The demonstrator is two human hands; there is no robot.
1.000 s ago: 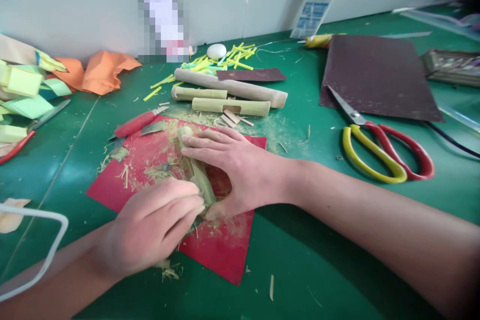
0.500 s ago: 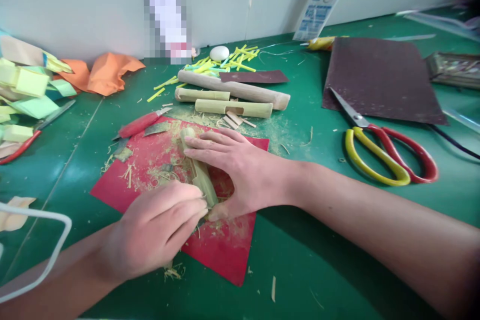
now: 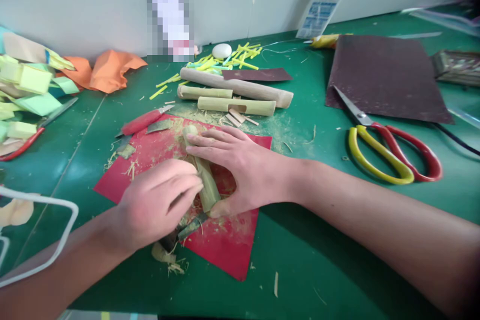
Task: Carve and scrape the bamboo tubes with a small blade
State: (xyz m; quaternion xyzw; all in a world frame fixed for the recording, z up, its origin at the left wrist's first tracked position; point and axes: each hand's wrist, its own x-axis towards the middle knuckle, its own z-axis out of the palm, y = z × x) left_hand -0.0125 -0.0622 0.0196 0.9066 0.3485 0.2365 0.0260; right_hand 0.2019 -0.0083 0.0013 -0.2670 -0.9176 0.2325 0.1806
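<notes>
A short hollow bamboo piece (image 3: pixel 208 187) lies slanted on a red sheet (image 3: pixel 230 252) covered with fine shavings and dust. My right hand (image 3: pixel 240 165) holds it down, fingers across its upper part and thumb at its lower end. My left hand (image 3: pixel 165 197) is closed in a pinch against the left side of the bamboo near its middle. What these fingers hold, if anything, is hidden. A dark green bark strip (image 3: pixel 192 226) lies below the bamboo's lower end. A red-handled knife (image 3: pixel 142 121) rests at the sheet's upper left edge.
Behind lie two cut bamboo pieces (image 3: pixel 237 105), a longer pale tube (image 3: pixel 232 81) and yellow sticks (image 3: pixel 243 55). Scissors (image 3: pixel 390 152) and dark sandpaper (image 3: pixel 386 77) are at right. Paper pieces (image 3: pixel 33 80) and orange paper (image 3: pixel 112 71) sit at left, a white frame (image 3: pixel 69 225) nearer.
My left hand has moved up along the bamboo, from its lower end to about its middle, baring the lower end and the dark strip. My right hand keeps its hold.
</notes>
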